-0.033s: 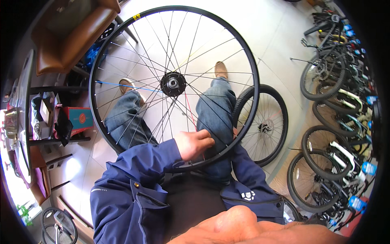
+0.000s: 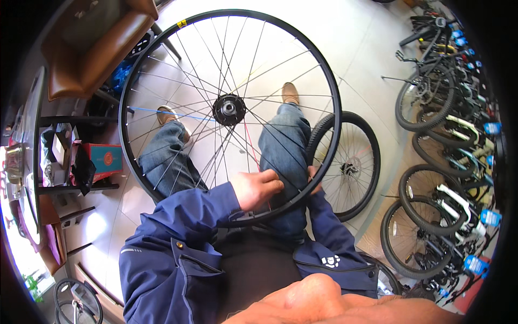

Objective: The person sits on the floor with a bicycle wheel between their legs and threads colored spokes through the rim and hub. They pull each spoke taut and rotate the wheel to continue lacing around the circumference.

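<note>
A tireless bicycle wheel leans across my lap, its black rim wide round the black hub. Most of its spokes are black; one blue spoke runs to the left and a red spoke runs toward me. Inside the near rim, my left hand is closed beside the red spoke, thumb and fingers pressed together; what they pinch is hidden. At the right side of the rim, my right hand holds the wheel, partly covered by the rim.
A wheel with a tire stands by my right knee. Several parked bicycles line the right side. At left are a brown armchair, a table and a red and teal box. Another bicycle stands at lower left.
My right hand shows more at the rim than before. The wheel's right side and the scene on the right have shifted slightly left in view. My left hand stays nearly in place.
</note>
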Demonstrator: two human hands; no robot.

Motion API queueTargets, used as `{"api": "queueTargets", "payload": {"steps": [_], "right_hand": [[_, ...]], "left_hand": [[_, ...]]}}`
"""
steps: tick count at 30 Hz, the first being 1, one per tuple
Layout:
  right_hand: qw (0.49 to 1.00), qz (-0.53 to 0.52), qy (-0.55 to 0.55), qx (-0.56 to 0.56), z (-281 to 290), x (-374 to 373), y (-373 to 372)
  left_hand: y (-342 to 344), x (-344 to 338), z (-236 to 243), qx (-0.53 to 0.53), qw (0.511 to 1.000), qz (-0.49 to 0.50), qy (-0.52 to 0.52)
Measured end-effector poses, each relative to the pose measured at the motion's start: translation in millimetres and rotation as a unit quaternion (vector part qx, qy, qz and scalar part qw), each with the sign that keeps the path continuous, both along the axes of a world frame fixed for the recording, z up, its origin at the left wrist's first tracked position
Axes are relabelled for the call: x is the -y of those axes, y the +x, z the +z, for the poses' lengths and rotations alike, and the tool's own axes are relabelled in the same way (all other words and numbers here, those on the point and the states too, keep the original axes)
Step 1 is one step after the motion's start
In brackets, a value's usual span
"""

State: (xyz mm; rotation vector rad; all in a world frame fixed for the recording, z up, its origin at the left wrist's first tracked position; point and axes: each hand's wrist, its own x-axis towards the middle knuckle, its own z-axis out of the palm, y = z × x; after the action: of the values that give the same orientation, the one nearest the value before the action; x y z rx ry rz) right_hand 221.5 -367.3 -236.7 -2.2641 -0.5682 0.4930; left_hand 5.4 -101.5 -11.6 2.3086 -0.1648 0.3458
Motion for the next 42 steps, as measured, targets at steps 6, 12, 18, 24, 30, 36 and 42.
{"api": "queueTargets", "payload": {"steps": [6, 12, 18, 24, 30, 36, 42], "right_hand": [[0.976, -0.113, 0.186, -0.03, 158, 71, -31], [0.948, 0.012, 0.29, -0.128, 255, 13, -117], [0.972, 0.049, 0.205, -0.108, 272, -20, -123], [0.981, 0.075, 0.174, -0.038, 277, -41, -112], [0.969, 0.093, 0.189, -0.129, 270, -38, -101], [0.935, 0.053, 0.232, -0.264, 282, -37, -93], [0.799, 0.091, 0.386, -0.451, 296, -6, -120]], "left_hand": [[-20, 9, 11, 0.001, 0.985, 0.018, 0.169], [-20, 8, 19, 0.127, 0.978, 0.003, 0.167], [-6, 9, 14, 0.154, 0.983, 0.026, 0.095], [-8, 6, 22, 0.137, 0.989, 0.0, 0.06], [-9, 4, 24, 0.131, 0.99, 0.0, 0.049], [-8, 5, 22, 0.141, 0.99, 0.004, 0.023], [-8, 9, 20, 0.13, 0.991, 0.017, -0.005]]}}
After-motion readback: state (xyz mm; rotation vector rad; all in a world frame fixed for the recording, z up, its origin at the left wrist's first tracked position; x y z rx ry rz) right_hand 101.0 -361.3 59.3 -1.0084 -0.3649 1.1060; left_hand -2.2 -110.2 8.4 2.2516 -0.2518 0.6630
